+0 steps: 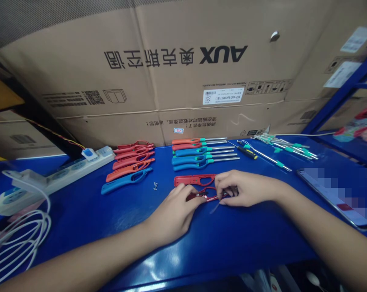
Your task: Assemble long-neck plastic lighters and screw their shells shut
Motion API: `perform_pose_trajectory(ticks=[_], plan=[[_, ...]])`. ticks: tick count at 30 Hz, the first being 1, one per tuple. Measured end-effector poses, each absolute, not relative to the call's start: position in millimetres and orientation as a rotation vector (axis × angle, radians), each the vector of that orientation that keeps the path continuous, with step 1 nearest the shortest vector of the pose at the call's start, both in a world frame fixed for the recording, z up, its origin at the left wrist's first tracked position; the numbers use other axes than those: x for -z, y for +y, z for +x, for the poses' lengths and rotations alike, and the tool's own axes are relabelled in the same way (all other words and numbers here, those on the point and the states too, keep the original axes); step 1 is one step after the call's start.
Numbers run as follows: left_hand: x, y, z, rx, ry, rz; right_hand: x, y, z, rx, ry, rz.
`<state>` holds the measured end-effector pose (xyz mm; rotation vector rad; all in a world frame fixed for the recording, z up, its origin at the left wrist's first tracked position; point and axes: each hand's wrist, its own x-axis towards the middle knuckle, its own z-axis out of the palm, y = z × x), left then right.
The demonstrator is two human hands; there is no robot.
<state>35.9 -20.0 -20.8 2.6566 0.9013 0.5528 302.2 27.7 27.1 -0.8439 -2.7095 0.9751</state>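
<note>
My left hand (183,207) is closed on a red lighter casing (210,194) above the blue table. At the casing's right end, the fingers of my right hand (236,188) are pinched together; a thin strand hangs below them, and what they grip is too small to name. Just behind my hands lies another red casing half (194,179). Further back is a row of red and blue lighters (191,152) with metal tubes. More red, orange and blue casings (133,156) lie to the left, near a few small screws (155,185).
A power strip (76,167) and coiled white cable (28,235) are on the left. A screwdriver (247,151), metal tubes with green parts (288,147) and a phone (332,194) lie right. A cardboard box (171,89) stands behind.
</note>
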Motion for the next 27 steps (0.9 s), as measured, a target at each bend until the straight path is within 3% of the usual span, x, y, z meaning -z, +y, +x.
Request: perform_pose_trajectory(ticks=[8,14,17,21,27], plan=[[19.5,-19.9,35.8,-0.593,0.885,2.679,-27.6,36.3,309.9,-0.844,-2.602,-0.857],[18.7,-19.4,34.7,-0.579,0.879,2.721,-24.8,83.4,375.7,0.122,-2.020,-1.490],[19.8,-18.5,34.2,-0.585,0.872,2.743,-19.9,96.8,414.6,0.367,-1.695,-1.891],[21.9,-16.9,33.4,-0.621,0.856,2.764,-11.9,102.1,447.7,0.285,-1.437,-2.238],[24.4,-14.7,33.0,-0.665,0.816,2.770,-4.7,110.1,458.9,0.155,-1.592,-2.193]])
